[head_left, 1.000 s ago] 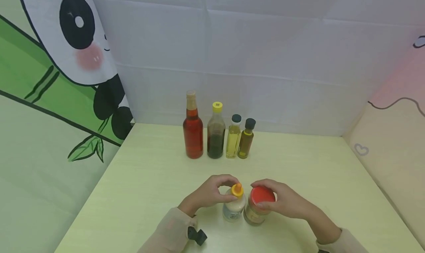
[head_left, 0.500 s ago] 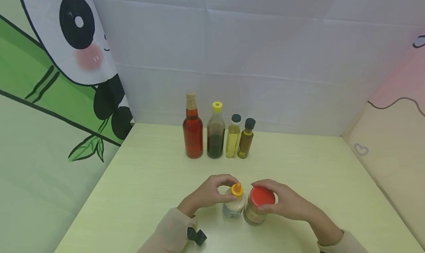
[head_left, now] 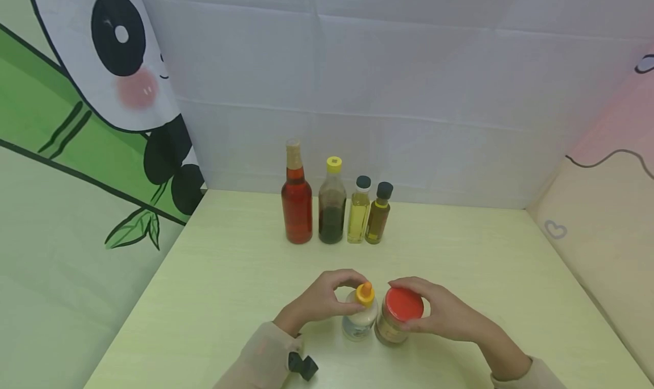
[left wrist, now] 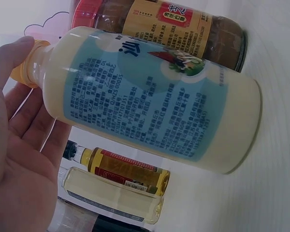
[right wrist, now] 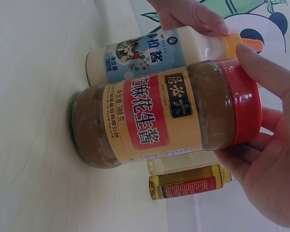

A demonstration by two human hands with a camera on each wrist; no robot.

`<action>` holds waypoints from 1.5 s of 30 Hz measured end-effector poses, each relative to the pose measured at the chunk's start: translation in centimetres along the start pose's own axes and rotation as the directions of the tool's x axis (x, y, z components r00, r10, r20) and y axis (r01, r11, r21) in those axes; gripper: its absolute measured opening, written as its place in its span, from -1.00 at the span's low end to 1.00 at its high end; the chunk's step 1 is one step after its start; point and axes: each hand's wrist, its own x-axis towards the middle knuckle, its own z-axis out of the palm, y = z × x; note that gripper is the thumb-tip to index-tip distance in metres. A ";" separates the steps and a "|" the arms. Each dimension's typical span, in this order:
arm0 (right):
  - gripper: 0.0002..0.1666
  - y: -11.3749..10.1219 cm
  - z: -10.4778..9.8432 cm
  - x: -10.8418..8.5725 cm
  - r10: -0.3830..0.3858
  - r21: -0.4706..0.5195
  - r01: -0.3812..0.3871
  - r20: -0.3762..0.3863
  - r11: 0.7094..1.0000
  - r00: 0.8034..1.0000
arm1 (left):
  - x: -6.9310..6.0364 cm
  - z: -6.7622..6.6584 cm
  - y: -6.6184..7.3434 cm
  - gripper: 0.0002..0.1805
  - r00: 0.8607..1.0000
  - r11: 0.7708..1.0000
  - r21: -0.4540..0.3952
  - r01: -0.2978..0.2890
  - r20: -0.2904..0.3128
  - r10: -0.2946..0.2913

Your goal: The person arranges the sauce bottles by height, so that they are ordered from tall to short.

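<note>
My left hand pinches the yellow cap of a squeeze bottle of creamy salad dressing, thumb on one side and fingers on the other. The bottle stands upright on the table; its blue label fills much of the left wrist view. Close on its right stands a glass jar of brown sesame peanut butter with a red lid. My right hand holds this jar by the lid, the thumb on the near side and the fingers curved around the far side.
Behind the hands stands a row of bottles: a tall red one, a dark one with a yellow cap, a pale yellow oil bottle and a small amber bottle. A white cloth hangs at the table's back edge.
My right hand has shifted very slightly, its thumb moving a little right along the lid. The left hand, the bottle and the jar stay practically in place.
</note>
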 end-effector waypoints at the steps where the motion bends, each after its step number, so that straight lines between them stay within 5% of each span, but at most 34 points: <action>1: -0.23 0.0 0.0 0.0 -0.001 0.000 0.001 0.000 1.000 1.000 | 0.0 0.0 0.0 -0.64 1.000 1.000 0.000 -0.001 -0.002 0.001; 11: -0.20 -0.1 -0.2 -0.1 -0.002 -0.003 0.002 0.005 1.000 1.000 | -0.1 0.2 0.5 -0.63 0.999 0.999 0.023 0.043 -0.025 -0.042; 18: -0.16 -0.2 -0.4 -0.2 0.016 -0.008 -0.016 0.016 1.000 1.000 | 0.0 -0.2 3.9 -0.69 0.999 0.999 0.017 0.027 -0.023 -0.027; 23: -0.19 -0.1 -0.4 -0.2 0.001 -0.001 -0.001 0.011 1.000 1.000 | 0.0 -0.2 4.7 -0.69 0.999 1.000 0.028 0.009 -0.044 -0.008; 28: -0.19 0.0 -0.4 -0.2 -0.023 0.000 0.023 0.013 1.000 1.000 | 0.0 -0.2 4.4 -0.68 0.999 0.999 0.038 -0.031 -0.043 0.032; 36: -0.20 0.2 -0.3 -0.2 -0.021 0.006 0.021 0.011 1.000 1.000 | 0.1 0.1 1.3 -0.65 0.998 0.997 0.071 -0.005 -0.060 0.009; 40: -0.21 0.3 -0.3 -0.2 -0.020 0.009 0.020 0.004 1.000 1.000 | 0.4 -0.5 1.6 -0.65 0.994 0.996 0.064 -0.068 -0.080 0.073; 45: -0.21 0.3 -0.2 -0.3 -0.010 0.018 0.010 0.000 1.000 1.000 | 0.9 -1.1 2.6 -0.65 0.994 0.995 0.078 -0.054 -0.096 0.062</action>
